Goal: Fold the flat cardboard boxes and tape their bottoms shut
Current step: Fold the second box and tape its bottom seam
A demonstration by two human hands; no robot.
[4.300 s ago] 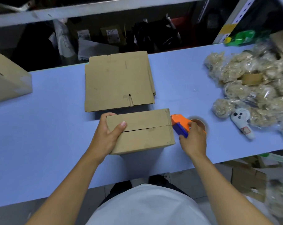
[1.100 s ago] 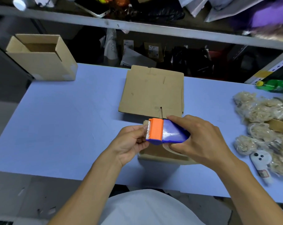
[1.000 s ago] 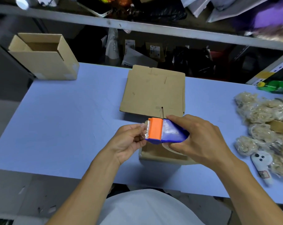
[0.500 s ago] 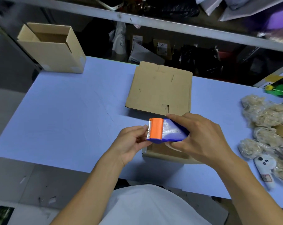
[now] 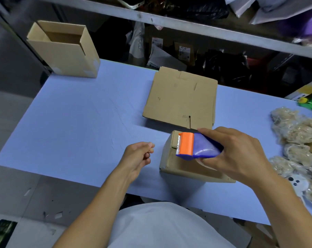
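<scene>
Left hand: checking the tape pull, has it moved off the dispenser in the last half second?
Yes. The left hand moved left, off the tape dispenser, past the folded box.

Folded box [image 5: 171, 163]: right half hidden behind the tape dispenser [image 5: 196, 146] and right hand [image 5: 235, 154].
Tape roll: mostly covered by that hand.
Plush toy [image 5: 297, 184]: partly buried under the bagged items [image 5: 298, 129], themselves cut off at the right edge.
</scene>
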